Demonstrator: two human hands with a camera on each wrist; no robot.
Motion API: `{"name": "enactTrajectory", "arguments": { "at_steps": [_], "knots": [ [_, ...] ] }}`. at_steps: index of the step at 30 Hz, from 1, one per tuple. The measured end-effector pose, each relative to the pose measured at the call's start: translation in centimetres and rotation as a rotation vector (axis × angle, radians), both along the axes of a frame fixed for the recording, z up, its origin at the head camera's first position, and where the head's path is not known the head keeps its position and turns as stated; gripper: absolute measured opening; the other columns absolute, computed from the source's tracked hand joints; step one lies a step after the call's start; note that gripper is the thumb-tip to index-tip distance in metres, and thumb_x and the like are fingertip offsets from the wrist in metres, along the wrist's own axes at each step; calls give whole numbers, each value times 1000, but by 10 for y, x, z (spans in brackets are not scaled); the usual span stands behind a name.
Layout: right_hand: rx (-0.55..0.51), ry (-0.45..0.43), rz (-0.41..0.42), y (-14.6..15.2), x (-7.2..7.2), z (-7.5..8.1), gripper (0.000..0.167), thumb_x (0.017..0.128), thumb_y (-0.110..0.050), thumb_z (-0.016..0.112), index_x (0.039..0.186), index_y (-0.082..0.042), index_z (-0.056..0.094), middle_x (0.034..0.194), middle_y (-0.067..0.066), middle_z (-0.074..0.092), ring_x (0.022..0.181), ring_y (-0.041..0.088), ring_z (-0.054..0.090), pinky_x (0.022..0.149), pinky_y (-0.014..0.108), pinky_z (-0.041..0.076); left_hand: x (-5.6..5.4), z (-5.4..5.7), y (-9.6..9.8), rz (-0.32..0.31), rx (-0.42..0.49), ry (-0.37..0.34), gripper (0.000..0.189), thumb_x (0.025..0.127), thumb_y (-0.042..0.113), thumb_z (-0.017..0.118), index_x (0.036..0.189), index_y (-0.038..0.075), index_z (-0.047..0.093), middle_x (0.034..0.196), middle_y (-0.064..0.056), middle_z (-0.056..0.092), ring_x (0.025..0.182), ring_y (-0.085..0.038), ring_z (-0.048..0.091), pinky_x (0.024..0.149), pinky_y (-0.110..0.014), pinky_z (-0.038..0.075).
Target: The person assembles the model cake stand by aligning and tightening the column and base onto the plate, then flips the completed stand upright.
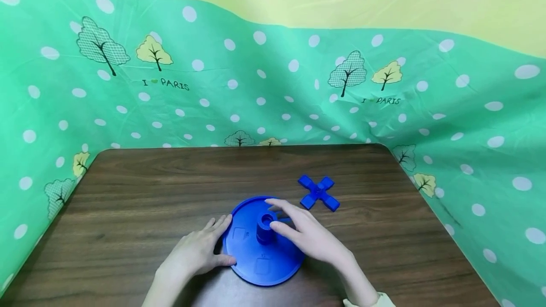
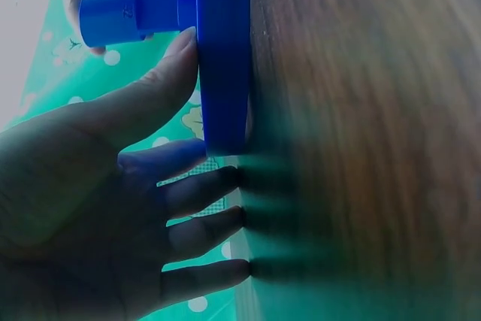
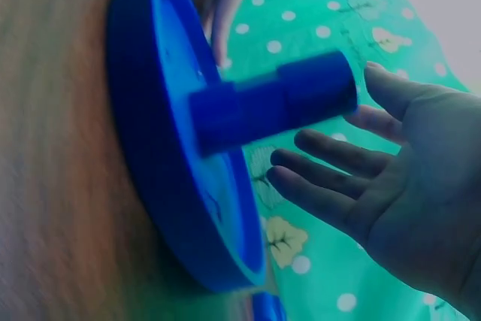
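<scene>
A round blue disc (image 1: 244, 262) with a raised rim lies flat on the table, and a hollow blue post (image 1: 265, 235) stands upright at its middle. My left hand (image 1: 193, 250) rests at the disc's left edge, fingers extended, with the thumb (image 2: 176, 54) touching the rim and the other fingertips down by the tabletop. Close to the post's top is my right hand (image 1: 313, 236), its thumb and fingers spread loosely about it. In the right wrist view a gap shows between that hand's thumb (image 3: 387, 88) and the post's end.
Beyond the disc, to the right, a blue cross-shaped piece (image 1: 319, 193) with four square ends lies on the wooden table (image 1: 170, 179). A green and yellow dotted cloth (image 1: 256, 84) hangs behind the table and along both sides.
</scene>
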State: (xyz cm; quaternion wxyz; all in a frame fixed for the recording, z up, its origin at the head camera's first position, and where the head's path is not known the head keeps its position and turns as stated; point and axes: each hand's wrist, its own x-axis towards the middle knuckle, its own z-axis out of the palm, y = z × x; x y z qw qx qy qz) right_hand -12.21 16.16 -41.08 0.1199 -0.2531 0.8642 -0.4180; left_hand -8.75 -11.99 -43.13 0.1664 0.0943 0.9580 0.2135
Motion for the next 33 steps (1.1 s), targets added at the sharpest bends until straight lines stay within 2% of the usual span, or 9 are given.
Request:
{"name": "enactTrajectory", "arguments": {
  "at_steps": [2,6,12,16,21,24,28,33],
  "knots": [
    [-15,37,-28,6,-4,2,46,106,-39,56,151,-36,46,143,5,64,128,22,66,105,43,56,0,0,-1,-10,12,10,101,77,60,82,160,20,39,164,-8,43,151,-40,41,110,-72,41],
    [-32,125,-127,20,-12,5,39,106,-37,58,145,-32,55,136,5,68,125,20,67,100,40,58,0,0,-4,-22,25,34,101,76,59,83,159,19,40,163,-8,44,149,-40,43,110,-71,42],
    [-22,237,-299,47,-26,3,35,103,-26,64,136,-15,64,129,8,72,121,27,68,96,50,60,-1,1,-7,-36,27,56,101,77,58,83,159,17,41,162,-12,46,146,-42,47,108,-71,44],
    [58,288,-375,64,-37,-3,33,101,-19,67,133,-12,66,124,12,72,116,30,69,91,54,59,-2,3,-8,-48,40,66,100,77,56,84,158,16,42,162,-12,46,146,-43,46,110,-69,43],
    [193,293,-443,83,-49,-10,36,98,-17,70,133,-10,66,123,17,71,111,37,70,89,55,58,-3,4,-9,-58,46,75,99,76,57,84,157,16,44,161,-13,47,146,-43,46,111,-68,43],
    [284,260,-463,91,-53,-13,41,96,-20,72,134,-7,64,124,21,70,111,41,69,89,58,57,-3,4,-9,-60,49,85,99,76,56,85,157,16,45,160,-13,48,146,-43,47,110,-68,44],
    [380,209,-457,99,-59,-18,48,95,-26,74,135,-3,62,126,24,69,116,43,65,91,61,54,-3,3,-10,-57,54,89,98,75,56,85,156,17,46,159,-14,50,144,-44,49,110,-67,44],
    [445,168,-438,105,-65,-26,52,90,-30,79,132,-2,64,125,25,68,116,44,64,90,60,54,-3,0,-11,-49,53,89,97,75,56,85,156,17,47,157,-17,51,143,-45,50,110,-68,44]
  ]
}}
